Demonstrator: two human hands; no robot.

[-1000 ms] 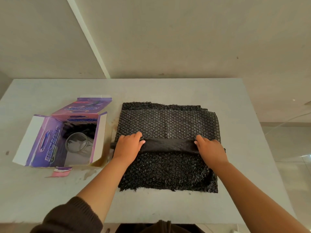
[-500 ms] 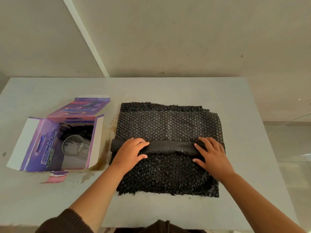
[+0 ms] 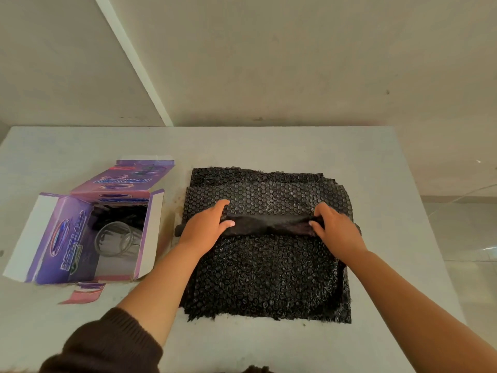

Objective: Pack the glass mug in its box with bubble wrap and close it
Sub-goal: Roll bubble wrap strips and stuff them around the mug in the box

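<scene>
Head view. Black bubble wrap [image 3: 263,275] spread flat on grey tabletop [image 3: 269,146], a rolled fold running across its middle. Left hand [image 3: 207,227] placed palm-down on left end of the roll, fingers curled over it toward the far side, thumb tucked along the near edge; gripping the roll. Right hand [image 3: 334,228] set likewise on right end, fingers bent round the fold, clamped on it. Both forearms extended forward, converging slightly; dark knitted sleeve [image 3: 107,345] pushed up on left arm. Purple box [image 3: 67,238] lying open on tabletop, left of the wrap and apart from it, flaps splayed. Glass mug [image 3: 114,239] inside box, on its side, mouth facing camera. Torn purple scrap [image 3: 84,292] just before the box.
</scene>
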